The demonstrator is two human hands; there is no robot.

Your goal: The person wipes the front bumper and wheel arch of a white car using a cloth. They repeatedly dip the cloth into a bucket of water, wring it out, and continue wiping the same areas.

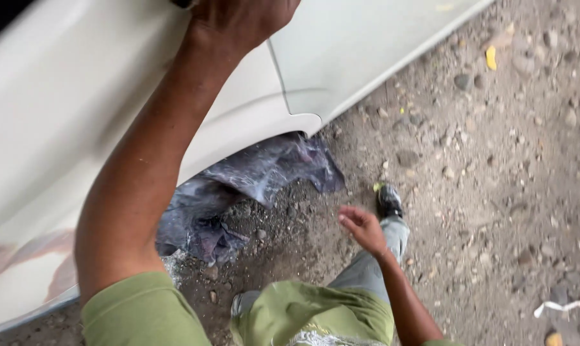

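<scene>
Here your left hand (242, 19) is up at the top edge of the view, pressed against the white car body (65, 115); its fingers run out of the frame, so you cannot tell whether they grip anything or lie flat. Your left arm crosses the whole panel from the green sleeve (139, 314) upward, and it hides a long strip of the bodywork behind it. Just right of the wrist a narrow seam (280, 77) splits that panel from the next one.

Your right hand (361, 227) hangs free over the ground, fingers loosely spread and holding nothing, touching nothing. It sits well apart from the car, beside your knee in grey trousers (373, 263).

Under the wheel arch a crumpled sheet of dark plastic (258, 176) fills the opening and spills out onto the dirt, covering whatever stands behind it. Near the lower left of the panel you can see a reddish, rubbed patch (27, 253) in the paint.

Your dark shoe (388, 200) is planted on gravelly ground (495, 192), just past the plastic's edge. Loose stones lie all about, with a yellow leaf (491, 57) near the car's lower rim and a white scrap (559, 307) off to the right.
</scene>
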